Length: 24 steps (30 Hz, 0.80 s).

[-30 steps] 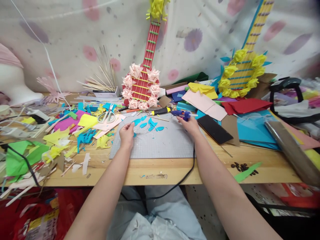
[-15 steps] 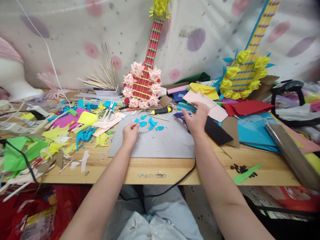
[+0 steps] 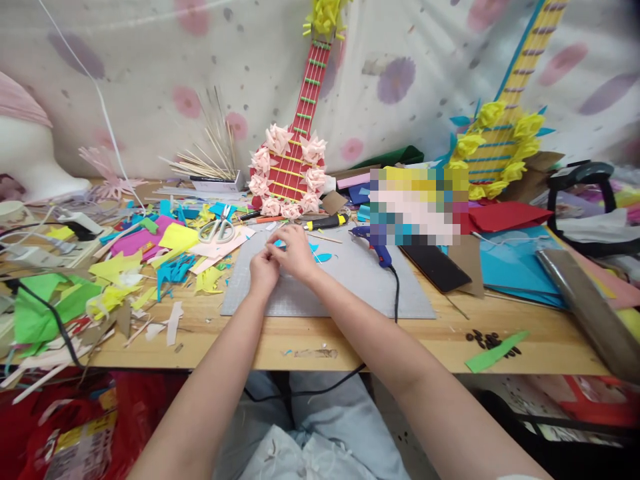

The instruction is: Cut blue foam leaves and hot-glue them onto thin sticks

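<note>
Two hands, left hand and right hand, meet with curled fingers, whose hold one cannot tell, over the grey mat, where a careless sideways brush could displace the blue paper pieces nearby.

No words or numbers can be read. Print on the wrapper below the bench's front edge looks blurry.

The hands block the grey mat's left; I could cross the tabletop's front edge left of the beads.
</note>
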Each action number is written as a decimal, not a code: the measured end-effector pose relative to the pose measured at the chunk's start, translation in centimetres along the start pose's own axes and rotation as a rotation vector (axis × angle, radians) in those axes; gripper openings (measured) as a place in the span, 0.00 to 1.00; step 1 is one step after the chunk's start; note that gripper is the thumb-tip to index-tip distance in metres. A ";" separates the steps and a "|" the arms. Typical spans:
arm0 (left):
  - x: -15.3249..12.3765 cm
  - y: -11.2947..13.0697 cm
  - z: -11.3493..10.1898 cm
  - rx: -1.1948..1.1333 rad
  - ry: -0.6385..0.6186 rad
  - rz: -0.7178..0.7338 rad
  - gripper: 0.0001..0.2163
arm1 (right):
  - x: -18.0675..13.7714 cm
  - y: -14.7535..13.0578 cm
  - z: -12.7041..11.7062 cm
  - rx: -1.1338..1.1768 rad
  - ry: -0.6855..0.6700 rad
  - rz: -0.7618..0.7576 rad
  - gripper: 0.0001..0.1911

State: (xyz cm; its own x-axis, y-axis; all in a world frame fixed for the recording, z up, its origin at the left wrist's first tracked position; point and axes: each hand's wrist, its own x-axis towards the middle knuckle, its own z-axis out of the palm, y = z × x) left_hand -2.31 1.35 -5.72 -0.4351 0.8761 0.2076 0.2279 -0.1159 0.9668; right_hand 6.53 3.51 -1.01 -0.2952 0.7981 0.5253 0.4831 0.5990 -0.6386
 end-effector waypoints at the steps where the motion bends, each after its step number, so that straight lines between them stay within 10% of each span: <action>1: 0.0 -0.1 0.0 -0.012 -0.011 -0.007 0.07 | 0.1 0.3 -0.5 0.082 0.034 0.030 0.04; 10: 0.5 -0.6 0.1 -0.130 -0.020 -0.082 0.08 | -2.7 5.6 -6.1 0.510 -0.143 0.315 0.15; 24: 0.5 -1.0 0.2 -0.104 -0.085 -0.059 0.10 | -3.4 7.4 -3.6 0.232 -0.150 0.164 0.09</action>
State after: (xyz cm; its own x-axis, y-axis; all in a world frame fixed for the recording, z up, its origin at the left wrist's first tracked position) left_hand -2.55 2.00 -6.62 -0.3688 0.9188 0.1405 0.1105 -0.1068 0.9881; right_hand 14.10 5.02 -5.46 -0.3554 0.8757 0.3267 0.3388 0.4465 -0.8282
